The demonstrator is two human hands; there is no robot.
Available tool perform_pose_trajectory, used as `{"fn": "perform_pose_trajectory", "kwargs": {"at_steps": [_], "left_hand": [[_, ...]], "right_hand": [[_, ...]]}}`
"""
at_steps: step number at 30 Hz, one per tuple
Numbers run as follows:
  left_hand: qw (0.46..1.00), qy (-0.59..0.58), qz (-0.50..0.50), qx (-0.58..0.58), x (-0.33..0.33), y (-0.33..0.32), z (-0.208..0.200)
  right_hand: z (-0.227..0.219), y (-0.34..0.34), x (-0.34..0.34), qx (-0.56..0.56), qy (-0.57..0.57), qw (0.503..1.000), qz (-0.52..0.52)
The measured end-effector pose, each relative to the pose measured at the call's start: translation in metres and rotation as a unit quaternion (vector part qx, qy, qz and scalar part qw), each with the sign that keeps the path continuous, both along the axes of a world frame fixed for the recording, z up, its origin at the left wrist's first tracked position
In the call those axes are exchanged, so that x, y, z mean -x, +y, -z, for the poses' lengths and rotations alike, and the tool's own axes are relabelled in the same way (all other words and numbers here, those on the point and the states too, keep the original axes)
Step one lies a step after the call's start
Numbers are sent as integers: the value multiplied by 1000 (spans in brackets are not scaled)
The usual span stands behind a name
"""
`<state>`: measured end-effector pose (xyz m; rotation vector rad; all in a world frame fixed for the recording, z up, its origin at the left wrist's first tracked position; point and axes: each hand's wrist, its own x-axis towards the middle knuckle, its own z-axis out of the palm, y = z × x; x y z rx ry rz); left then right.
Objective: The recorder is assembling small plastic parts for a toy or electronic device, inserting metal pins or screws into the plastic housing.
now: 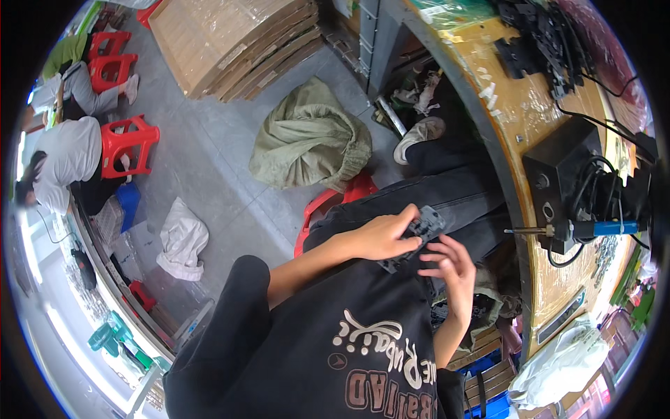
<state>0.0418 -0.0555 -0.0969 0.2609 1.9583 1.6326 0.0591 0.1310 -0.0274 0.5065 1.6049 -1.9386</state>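
A flat, dark grey moulded plastic part [427, 222] with small raised details and openings is pinched in my left hand [382, 236]. It lies over my lap, and my thumb and fingers hide its middle. Its lower end shows below my left thumb. My right hand [452, 269] is beside the part with fingers spread and slightly bent. Nothing shows between those fingers, and I cannot tell whether their tips touch the part.
To my right is a film-covered workbench [520, 119] with black plastic pieces [530, 49], a black box [558, 164] and a blue-handled soldering iron [606, 228]. A green cloth sack [307, 140] and stacked boards [230, 42] stand ahead. People sit left, near red stools [129, 145].
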Motion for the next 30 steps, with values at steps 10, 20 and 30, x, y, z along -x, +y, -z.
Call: {"fn": "perform_pose_trajectory", "kwargs": {"at_steps": [10,20,30], "left_hand": [[941,-126,-203,-240,14,-61,87],[866,-33,-271,419,23,-105,315],[867,64,-11,494,43,-103,348]], "right_hand": [[36,-31,-14,-58,-44,996,48],[31,-24,-25,-107,-75,980,152],[31,-31,-22,-151,-91,964,198]]}}
